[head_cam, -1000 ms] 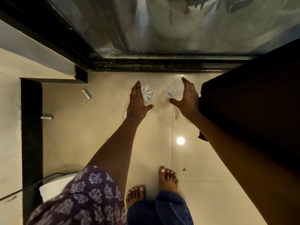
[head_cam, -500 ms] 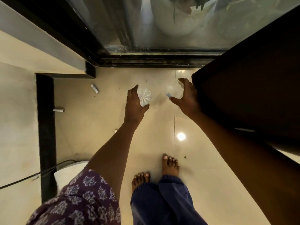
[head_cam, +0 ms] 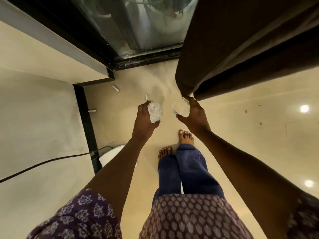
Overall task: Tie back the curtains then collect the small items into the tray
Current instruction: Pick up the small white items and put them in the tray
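- The left hand [head_cam: 144, 118] grips a clear cut-glass object with a ribbed, faceted surface [head_cam: 155, 112]; fingers and thumb curl round its sides, and it is held above the floor.
- The right hand [head_cam: 194, 115] holds a clear, smooth round glass dish [head_cam: 180, 107], fingers over its far rim and thumb at its near edge.
- The two glass pieces are near each other but apart, both over the glossy cream tiled floor [head_cam: 241, 135].
- The hem of a dark brown heavy curtain [head_cam: 224, 57] hangs just beyond the right hand's fingertips; whether they touch it cannot be told.
- A small silver cylinder [head_cam: 116, 88] lies on the floor near the black door frame [head_cam: 86, 121]; a second small silver cylinder [head_cam: 91, 110] lies just beside that frame.
- A small pale scrap [head_cam: 146, 97] lies on the floor just beyond the left hand.
- Two bare feet [head_cam: 185, 137] stand on the floor below the hands.
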